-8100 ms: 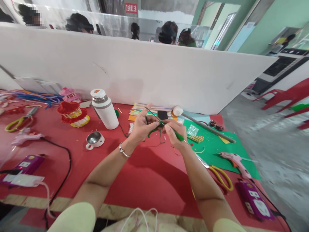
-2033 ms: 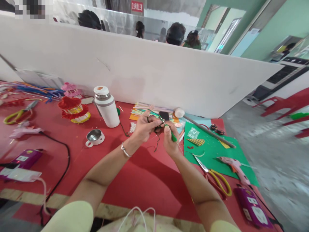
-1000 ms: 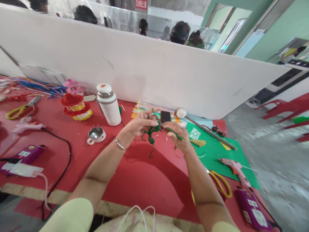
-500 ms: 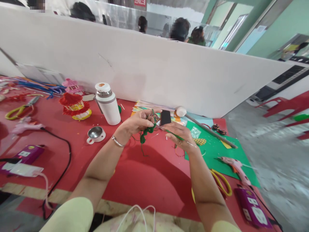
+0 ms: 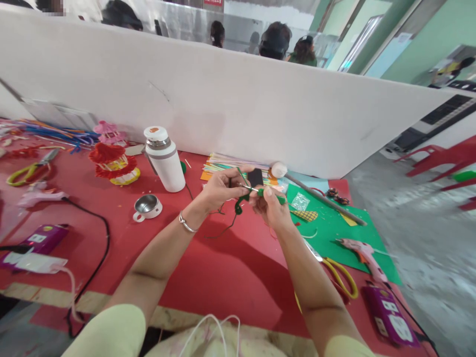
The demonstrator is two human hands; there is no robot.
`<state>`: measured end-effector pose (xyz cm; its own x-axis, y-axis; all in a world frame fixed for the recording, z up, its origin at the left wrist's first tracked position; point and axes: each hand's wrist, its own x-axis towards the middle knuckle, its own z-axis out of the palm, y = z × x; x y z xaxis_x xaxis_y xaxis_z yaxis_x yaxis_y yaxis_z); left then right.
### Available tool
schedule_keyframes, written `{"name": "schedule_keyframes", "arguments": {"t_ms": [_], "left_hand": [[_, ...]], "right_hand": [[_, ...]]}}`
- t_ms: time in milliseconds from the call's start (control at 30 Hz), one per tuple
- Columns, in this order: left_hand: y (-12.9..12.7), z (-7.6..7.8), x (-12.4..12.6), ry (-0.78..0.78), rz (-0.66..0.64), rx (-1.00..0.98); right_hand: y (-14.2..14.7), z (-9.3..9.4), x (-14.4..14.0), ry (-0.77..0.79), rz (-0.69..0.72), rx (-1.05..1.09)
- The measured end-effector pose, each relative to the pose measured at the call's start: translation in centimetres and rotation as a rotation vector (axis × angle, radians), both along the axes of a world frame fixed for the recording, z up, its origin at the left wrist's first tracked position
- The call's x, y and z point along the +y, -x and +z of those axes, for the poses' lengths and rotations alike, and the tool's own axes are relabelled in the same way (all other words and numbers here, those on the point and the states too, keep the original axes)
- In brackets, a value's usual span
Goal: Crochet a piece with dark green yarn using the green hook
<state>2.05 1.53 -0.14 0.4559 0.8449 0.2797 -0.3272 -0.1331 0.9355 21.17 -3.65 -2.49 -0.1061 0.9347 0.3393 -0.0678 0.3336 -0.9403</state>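
As you look down from the head camera, your only view, a small green yarn piece (image 5: 240,205) hangs between your two hands, above the middle of the red table (image 5: 223,292). Judging by what shows, the work is at an early or middle stage: a short, curled strip is formed, with a loose yarn tail (image 5: 227,229) trailing below it toward the left. It looks unfinished, since the hook (image 5: 261,192) sits at the strip's upper edge and a working strand (image 5: 241,173) rises from there to your left forefinger; how many stitches are made is too small to tell. What seems left is any further stitching, then freeing the hook and dealing with the tail, which hangs uncut. Your left hand (image 5: 217,191) is narrowed to a pinch of thumb and fingers on the yarn piece, its forefinger stretched out under the strand. Your right hand (image 5: 274,208) is closed around the hook's green handle, thumb on top, fingertips close to the yarn, the metal shaft pointing left. Just beyond your hands lies a dark rectangular object (image 5: 255,176); scissors (image 5: 341,278) rest near your right forearm, and a white flask (image 5: 166,167) stands to the left.
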Motion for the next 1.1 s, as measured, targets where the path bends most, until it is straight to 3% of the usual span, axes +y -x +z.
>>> {"name": "schedule_keyframes", "arguments": {"t_ms": [100, 267, 400, 533, 633, 833, 1000, 1067, 1100], "left_hand": [[-0.9, -0.3, -0.2, -0.081, 0.276, 0.009], [-1.0, -0.6, -0.3, -0.109, 0.381, 0.042], [-1.2, -0.7, -0.6, -0.135, 0.364, 0.048], [-1.6, -0.8, -0.9, -0.212, 0.390, 0.122], [-1.6, -0.9, -0.5, -0.191, 0.333, 0.123], [-1.0, -0.9, 0.2, -0.101, 0.198, 0.089], [-1.5, -0.8, -0.2, -0.129, 0.280, 0.070], [-1.5, -0.5, -0.4, -0.031, 0.205, -0.003], [-1.5, -0.4, -0.4, 0.040, 0.144, -0.049]], "right_hand": [[1.1, 0.1, -0.1, -0.006, -0.131, -0.026], [1.8, 0.8, -0.8, 0.006, -0.108, -0.032], [1.9, 0.8, -1.0, -0.151, -0.214, -0.131], [2.0, 0.5, -1.0, -0.211, -0.324, -0.223], [2.1, -0.4, -0.5, -0.165, -0.355, -0.150], [2.7, -2.4, 1.3, 0.001, -0.278, 0.093], [3.0, -2.5, 0.9, -0.261, -0.484, -0.072], [2.8, -2.4, 0.8, -0.318, -0.519, -0.089], [2.6, -2.3, 0.9, -0.285, -0.470, -0.095]]}}
